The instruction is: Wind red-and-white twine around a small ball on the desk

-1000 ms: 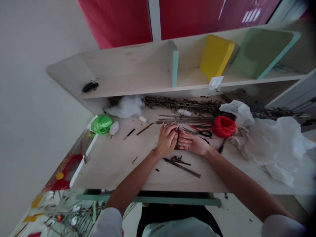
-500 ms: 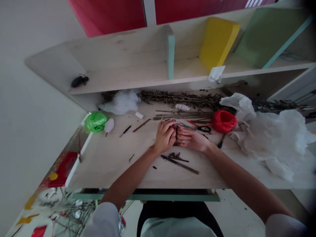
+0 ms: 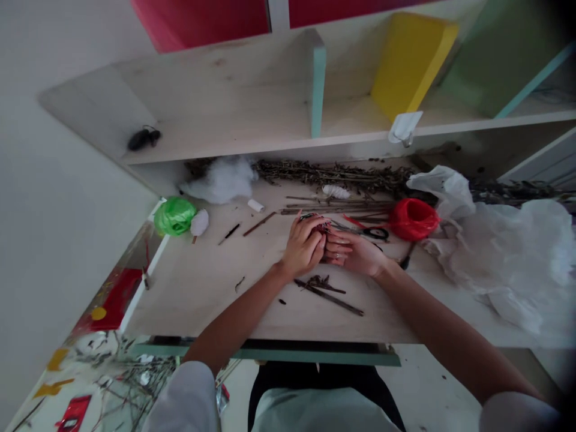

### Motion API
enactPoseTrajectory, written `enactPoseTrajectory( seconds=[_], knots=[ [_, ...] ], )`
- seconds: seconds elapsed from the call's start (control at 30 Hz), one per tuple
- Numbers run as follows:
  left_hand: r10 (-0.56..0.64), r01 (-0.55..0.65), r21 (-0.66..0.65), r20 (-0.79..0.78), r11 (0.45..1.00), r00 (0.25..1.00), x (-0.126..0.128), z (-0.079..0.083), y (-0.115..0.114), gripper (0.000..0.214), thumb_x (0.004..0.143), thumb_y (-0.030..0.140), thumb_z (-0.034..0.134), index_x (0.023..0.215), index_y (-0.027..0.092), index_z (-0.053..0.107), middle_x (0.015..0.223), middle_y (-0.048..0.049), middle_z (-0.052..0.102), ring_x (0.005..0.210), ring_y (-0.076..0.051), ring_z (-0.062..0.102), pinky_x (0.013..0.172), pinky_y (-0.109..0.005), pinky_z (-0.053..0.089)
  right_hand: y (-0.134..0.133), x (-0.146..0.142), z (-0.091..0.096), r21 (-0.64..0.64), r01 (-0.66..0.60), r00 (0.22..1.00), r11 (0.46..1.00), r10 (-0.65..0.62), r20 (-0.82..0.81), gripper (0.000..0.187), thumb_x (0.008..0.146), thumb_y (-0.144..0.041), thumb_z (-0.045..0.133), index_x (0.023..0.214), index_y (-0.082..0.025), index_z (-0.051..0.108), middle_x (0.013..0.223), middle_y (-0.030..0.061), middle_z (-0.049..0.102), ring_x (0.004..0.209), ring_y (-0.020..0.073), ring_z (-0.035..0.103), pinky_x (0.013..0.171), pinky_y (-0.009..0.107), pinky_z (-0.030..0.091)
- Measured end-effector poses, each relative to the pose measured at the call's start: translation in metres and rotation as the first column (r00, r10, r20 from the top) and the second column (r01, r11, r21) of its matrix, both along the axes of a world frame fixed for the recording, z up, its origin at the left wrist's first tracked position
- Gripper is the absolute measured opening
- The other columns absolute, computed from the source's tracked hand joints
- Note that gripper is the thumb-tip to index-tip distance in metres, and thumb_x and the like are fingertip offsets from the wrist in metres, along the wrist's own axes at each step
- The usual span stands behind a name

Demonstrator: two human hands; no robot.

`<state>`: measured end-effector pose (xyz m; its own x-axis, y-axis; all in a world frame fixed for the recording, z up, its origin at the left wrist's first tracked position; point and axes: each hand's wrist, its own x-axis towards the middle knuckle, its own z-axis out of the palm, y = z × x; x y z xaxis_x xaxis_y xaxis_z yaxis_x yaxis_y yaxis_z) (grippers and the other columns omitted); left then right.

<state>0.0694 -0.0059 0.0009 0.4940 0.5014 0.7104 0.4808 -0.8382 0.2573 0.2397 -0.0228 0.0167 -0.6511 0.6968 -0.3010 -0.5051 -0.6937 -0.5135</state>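
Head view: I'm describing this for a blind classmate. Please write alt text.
The left hand and right hand pinch a small red-wrapped item over a pale wooden desk, beside scissors, a red string ball, dry twigs and a white plastic bag.

- The left hand [image 3: 302, 251] and right hand [image 3: 357, 255] are hiding most of the held item [image 3: 322, 227]; only red and dark strands are showing, too small to identify.
- The right frame edge is cutting off the white plastic sheet [image 3: 513, 264].
- The bottom frame edge is cutting off the white sleeves [image 3: 180, 399].
- Low detail is obscuring the black object [image 3: 143, 139] on the shelf [image 3: 225, 108].
- Blur is obscuring the twigs [image 3: 135, 384] on the floor [image 3: 432, 384].
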Motion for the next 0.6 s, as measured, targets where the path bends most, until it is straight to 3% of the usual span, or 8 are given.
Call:
enactPoseTrajectory(
  seconds=[0.6],
  knots=[
    [0.001,-0.003,-0.053,-0.024,0.999,1.000,-0.0013,-0.0015,-0.0001,0.023,0.094,0.023,0.035,0.094,0.018,0.058,0.122,-0.0102,0.060,0.120,-0.021,0.050,0.115,-0.052,0.028,-0.0007,-0.0007,0.0013,0.033,-0.014,1.000,0.999,0.013,0.016,0.035,0.089,-0.029,0.058,0.064,-0.021,0.035,0.048,-0.0078,0.017,0.048,0.0108,0.027,0.055,0.024,0.038]
  ],
)
